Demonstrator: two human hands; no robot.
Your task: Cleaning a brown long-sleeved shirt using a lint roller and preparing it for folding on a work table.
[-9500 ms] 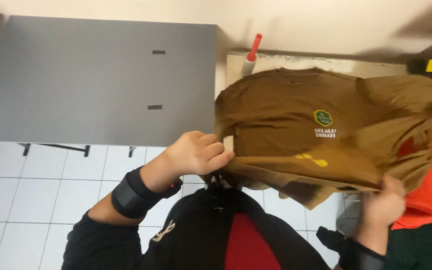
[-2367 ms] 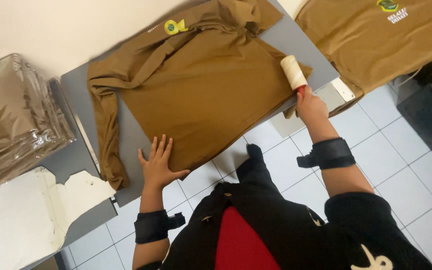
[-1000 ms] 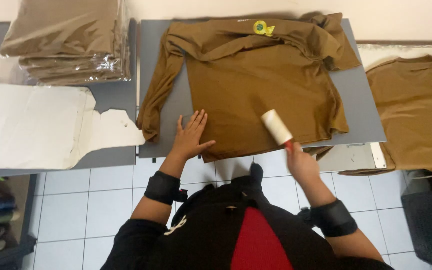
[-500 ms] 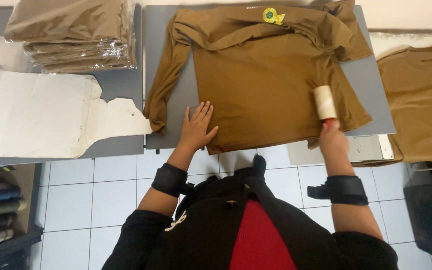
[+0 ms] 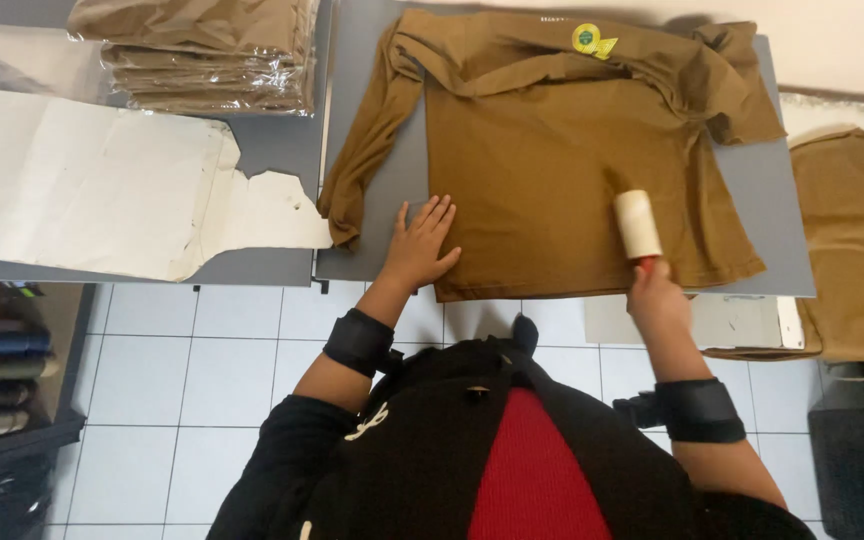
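Note:
A brown long-sleeved shirt (image 5: 562,170) lies spread on a grey table (image 5: 772,200), with a round yellow tag near its collar. My left hand (image 5: 422,245) rests flat, fingers apart, on the shirt's lower left hem. My right hand (image 5: 657,295) grips the red handle of a lint roller (image 5: 637,225), whose pale roll lies on the shirt's lower right part. Dark bands wrap both my wrists.
A stack of folded brown shirts in clear bags (image 5: 202,50) sits at the back left, above a torn sheet of white paper (image 5: 102,190). Another brown shirt (image 5: 857,250) lies on the right. Shelves with folded cloth (image 5: 2,360) stand at the lower left over a white tiled floor.
The lint roller has moved back across the shirt's lower right part towards the middle. My left hand stays pressed on the hem. My view has shifted slightly.

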